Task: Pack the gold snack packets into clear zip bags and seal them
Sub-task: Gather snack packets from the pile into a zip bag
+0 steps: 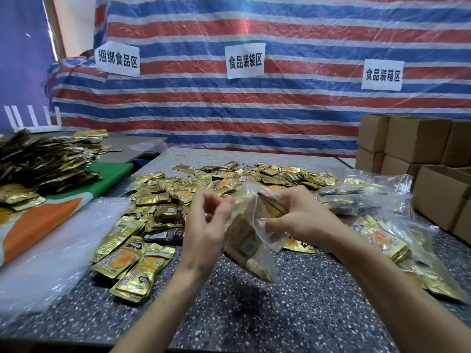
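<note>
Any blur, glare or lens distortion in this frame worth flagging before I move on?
Head view: the zip bag between the left hand and right hand is smeared by motion blur; the striped tarp bows from wide-angle distortion. Head view: soft glare on the gold packets and the clear plastic sheet at left, a soft shadow on the table under the bag.

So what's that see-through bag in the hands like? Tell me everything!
The clear zip bag is thin, crinkly, shiny plastic, and a stack of gold packets shows through it. Its mouth points up and looks open, not sealed. It is held tilted above the speckled table, with its bottom corner low. The left hand pinches its top edge and the right hand grips its side.
</note>
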Available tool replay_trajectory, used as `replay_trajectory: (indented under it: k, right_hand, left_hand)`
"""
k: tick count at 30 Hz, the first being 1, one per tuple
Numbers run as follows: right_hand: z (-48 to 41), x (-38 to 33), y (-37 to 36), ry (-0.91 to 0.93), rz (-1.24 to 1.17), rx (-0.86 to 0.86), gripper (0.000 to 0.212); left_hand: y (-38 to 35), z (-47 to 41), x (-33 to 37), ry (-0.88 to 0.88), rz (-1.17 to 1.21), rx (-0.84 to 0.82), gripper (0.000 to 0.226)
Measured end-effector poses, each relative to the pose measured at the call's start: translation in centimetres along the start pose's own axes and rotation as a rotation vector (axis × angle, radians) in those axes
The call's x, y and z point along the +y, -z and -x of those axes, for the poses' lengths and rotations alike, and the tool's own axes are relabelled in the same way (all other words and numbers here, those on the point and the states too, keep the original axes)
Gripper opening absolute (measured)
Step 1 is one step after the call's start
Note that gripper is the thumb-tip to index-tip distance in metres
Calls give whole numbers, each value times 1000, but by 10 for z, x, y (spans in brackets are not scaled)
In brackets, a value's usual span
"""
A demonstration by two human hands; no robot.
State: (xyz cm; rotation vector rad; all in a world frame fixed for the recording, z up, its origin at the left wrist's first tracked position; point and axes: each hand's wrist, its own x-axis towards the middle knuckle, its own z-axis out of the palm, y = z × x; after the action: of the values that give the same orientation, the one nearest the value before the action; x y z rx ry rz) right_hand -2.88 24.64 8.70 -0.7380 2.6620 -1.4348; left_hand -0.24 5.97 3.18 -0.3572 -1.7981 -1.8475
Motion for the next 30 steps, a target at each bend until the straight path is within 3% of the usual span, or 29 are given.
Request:
replay_trajectory:
  k: [2, 5, 8, 14, 17, 21, 27, 30]
  right_hand:
    - [2, -3, 4, -1, -44, 32, 12]
    - [4, -6, 7, 4, -126, 66, 19]
    - [2, -6, 4, 24, -64, 109, 22]
    - [0, 0, -9, 66, 47, 205, 49]
    - [-2, -1, -12, 63, 31, 214, 31]
    - [-4, -6, -10, 43, 113, 173, 24]
    - [-11, -3, -14, 0, 225, 224, 22]
    - [-12, -2, -14, -39, 271, 201, 21]
  left_hand:
    - [11, -1, -19, 59, -23, -29, 35]
    - [26, 2, -47, 280, -72, -298, 53]
    - [29, 8, -62, 318, -90, -417, 54]
    - [24, 4, -65, 238, -278, -307, 46]
    - [21, 3, -63, 255, -276, -267, 44]
    - [23, -1, -68, 387, -211, -352, 15]
    - [15, -5, -65, 498, -279, -506, 35]
    - [11, 2, -72, 526, -227, -450, 34]
